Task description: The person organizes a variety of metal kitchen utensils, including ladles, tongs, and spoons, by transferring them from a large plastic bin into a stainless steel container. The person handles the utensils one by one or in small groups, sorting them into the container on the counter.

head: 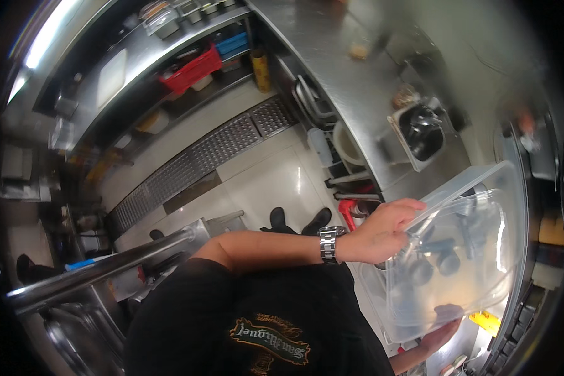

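A large clear plastic food container is tilted at the right, with a clear plastic rim or lid lying over part of it. My left hand, with a metal-link watch on its wrist, grips the upper left edge. At the bottom edge is my right hand, its fingers partly seen through the plastic as they support it. Dark round shapes and handles, like ladles or scoops, show through the walls; whether they lie inside or behind cannot be told. Above the container, a steel pan with metal utensils stands on the steel counter.
A perforated floor drain grate crosses the tiled floor. Beyond it, a shelf holds a red plastic basket and a blue one. A steel rail runs at the left. Pans and tubs sit beneath the counter. Another person's dark shoe shows far left.
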A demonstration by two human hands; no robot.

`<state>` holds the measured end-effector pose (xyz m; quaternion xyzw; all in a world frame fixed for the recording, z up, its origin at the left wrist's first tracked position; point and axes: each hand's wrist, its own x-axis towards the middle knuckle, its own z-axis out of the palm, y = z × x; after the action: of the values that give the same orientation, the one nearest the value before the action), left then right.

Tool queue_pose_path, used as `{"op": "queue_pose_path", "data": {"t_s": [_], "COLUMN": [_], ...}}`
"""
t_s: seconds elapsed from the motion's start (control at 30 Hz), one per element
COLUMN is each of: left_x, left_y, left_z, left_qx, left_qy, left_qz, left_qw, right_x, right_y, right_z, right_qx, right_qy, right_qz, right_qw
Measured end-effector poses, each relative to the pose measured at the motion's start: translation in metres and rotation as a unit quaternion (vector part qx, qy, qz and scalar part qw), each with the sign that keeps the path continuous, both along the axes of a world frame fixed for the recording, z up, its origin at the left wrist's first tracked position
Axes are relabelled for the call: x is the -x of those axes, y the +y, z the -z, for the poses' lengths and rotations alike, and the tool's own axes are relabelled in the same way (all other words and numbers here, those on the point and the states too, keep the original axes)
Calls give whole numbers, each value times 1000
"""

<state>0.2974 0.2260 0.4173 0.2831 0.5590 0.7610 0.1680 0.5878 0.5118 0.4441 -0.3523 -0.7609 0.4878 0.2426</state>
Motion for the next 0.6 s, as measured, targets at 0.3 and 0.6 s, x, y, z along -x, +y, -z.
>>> {"op": "queue_pose_path", "data": {"t_s": [0.3, 0.6], "left_x": [53, 105], "left_y": [-190, -358], "left_z": [-77, -45], "left_qx": [-52, -76], "left_qy": [-79, -144], "left_qz": [-70, -397], "left_qw": [993, 903], "right_x": [91, 230], "right_y": [-151, -262], "right_z": [-18, 21], "right_qx": [43, 119], "right_qy": [130, -89], "right_qz": [-97, -352], "right_qw": [986, 924]}}
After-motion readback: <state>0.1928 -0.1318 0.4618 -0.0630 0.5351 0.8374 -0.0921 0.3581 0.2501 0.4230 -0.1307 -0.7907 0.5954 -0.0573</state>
